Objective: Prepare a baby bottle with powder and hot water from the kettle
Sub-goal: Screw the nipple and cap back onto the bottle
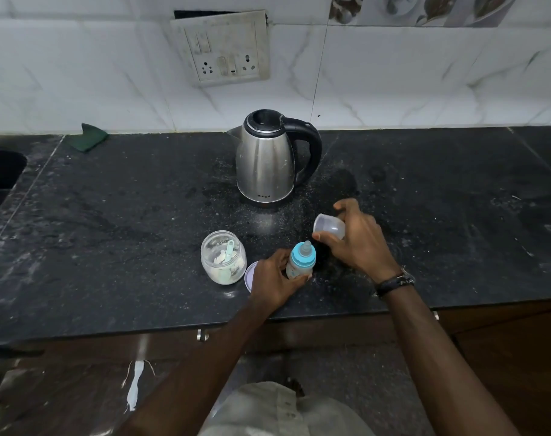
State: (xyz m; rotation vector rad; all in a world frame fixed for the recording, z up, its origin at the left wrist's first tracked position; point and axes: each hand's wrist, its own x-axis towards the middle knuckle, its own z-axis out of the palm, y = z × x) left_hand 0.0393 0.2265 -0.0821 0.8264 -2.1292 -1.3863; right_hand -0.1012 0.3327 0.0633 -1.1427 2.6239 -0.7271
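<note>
Head view: the dark stone table [110, 215] carries everything; the baby bottle [300, 262] stands near the front edge, right of centre, upright, its blue collar and teat in place; the left hand [275, 280] holds its body, fingers [282, 261] wrapped and clamped round the lower part. The right hand [355, 237] is just beyond and to the right of the bottle, its fingers closed on the clear dome cap [329, 226], which is lifted clear of the teat and tilted, its open mouth facing left; so the cap is off, but the teat ring is not yet unscrewed.

Just left of the bottle stands the powder jar [223, 258], open, with pale powder low inside and a small scoop [229, 247] resting in it; the jar's lid [251, 276] lies flat on the table between jar and left hand, partly hidden by that hand. Farther back, near the middle, stands the steel kettle [265, 158], lid shut, black handle to the right, spout to the left; no cord or base shows. On the tiled wall behind it hangs a switch and socket plate [223, 48]; a green cloth [87, 136] lies at the far left by the wall.

As a judgement, the work is at its opening stage; whether anything is in the bottle cannot be told through its printed wall. Left to do: set the cap down, unscrew the collar, scoop in powder, pour from the kettle, close again and mix.
</note>
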